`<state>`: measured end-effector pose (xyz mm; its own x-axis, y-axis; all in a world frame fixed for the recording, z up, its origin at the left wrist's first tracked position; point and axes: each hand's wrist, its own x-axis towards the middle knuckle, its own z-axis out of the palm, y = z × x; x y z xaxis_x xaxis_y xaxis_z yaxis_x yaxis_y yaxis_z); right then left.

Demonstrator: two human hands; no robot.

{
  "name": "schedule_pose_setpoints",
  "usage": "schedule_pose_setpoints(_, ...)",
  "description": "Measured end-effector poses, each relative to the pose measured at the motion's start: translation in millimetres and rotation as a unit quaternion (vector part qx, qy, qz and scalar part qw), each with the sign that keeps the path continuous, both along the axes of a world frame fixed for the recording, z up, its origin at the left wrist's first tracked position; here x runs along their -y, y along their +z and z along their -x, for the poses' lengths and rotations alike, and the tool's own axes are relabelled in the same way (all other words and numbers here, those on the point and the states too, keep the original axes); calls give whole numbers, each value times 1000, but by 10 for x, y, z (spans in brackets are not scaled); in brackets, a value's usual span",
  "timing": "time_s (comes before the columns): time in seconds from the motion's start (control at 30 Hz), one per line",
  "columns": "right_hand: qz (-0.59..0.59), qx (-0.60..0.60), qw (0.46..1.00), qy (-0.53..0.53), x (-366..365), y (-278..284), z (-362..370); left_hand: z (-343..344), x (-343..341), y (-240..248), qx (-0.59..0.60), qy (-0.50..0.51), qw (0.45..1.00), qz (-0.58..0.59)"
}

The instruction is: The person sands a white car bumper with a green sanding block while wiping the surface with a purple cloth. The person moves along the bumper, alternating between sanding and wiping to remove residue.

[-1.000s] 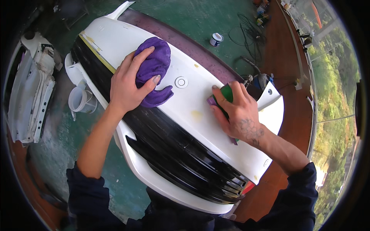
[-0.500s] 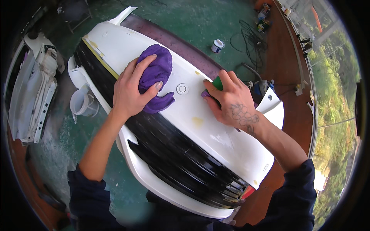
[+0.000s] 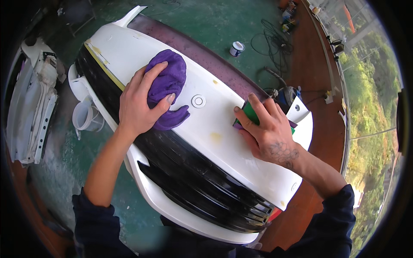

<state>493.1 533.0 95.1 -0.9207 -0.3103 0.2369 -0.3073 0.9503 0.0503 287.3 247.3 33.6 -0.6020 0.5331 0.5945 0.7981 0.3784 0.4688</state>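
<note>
A white car bumper [image 3: 232, 124] with a black lower section [image 3: 185, 163] lies across the middle of the view, with small yellowish patches on its white surface. My left hand [image 3: 140, 103] presses a bunched purple cloth [image 3: 170, 77] onto the white part, thumb and fingers gripping it. To the right, my right hand [image 3: 269, 129] holds a green sanding block [image 3: 250, 112] with a purple underside flat against the bumper. Part of the block is hidden under the fingers. Between the two hands is a round ring-shaped fitting [image 3: 198, 101] in the bumper.
Beyond the bumper lies a long dusty maroon panel [image 3: 180, 47]. A small can [image 3: 236, 48], black cable [image 3: 273, 43] and a blue machine with a hose [image 3: 288, 95] sit farther off. At left are a translucent bucket [image 3: 87, 116] and another car part [image 3: 32, 99].
My right hand has slid the sanding block to the right and slightly toward me along the bumper. My left hand stays on the cloth. The whole view has shifted slightly.
</note>
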Motion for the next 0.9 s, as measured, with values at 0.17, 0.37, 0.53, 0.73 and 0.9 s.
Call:
schedule_pose_setpoints(0.17, -12, -8, 1000, 3, 42, -28, 454, 15, -73, 11, 21, -9, 1000, 10)
schedule_pose_setpoints(0.37, -15, -3, 1000, 23, -28, -19, 40, 33, -7, 11, -9, -8, 1000, -11)
schedule_pose_setpoints(0.53, 30, -16, 999, 14, 25, -37, 375, 52, -45, -8, 8, -12, 1000, -16)
schedule_pose_setpoints(0.73, 113, 39, 993, 1, -278, -57, -392, 33, -36, 13, -3, -13, 1000, -9)
schedule_pose_setpoints(0.9, 142, 37, 989, -9, -205, -81, 145, 34, -55, -7, 15, -17, 1000, -20)
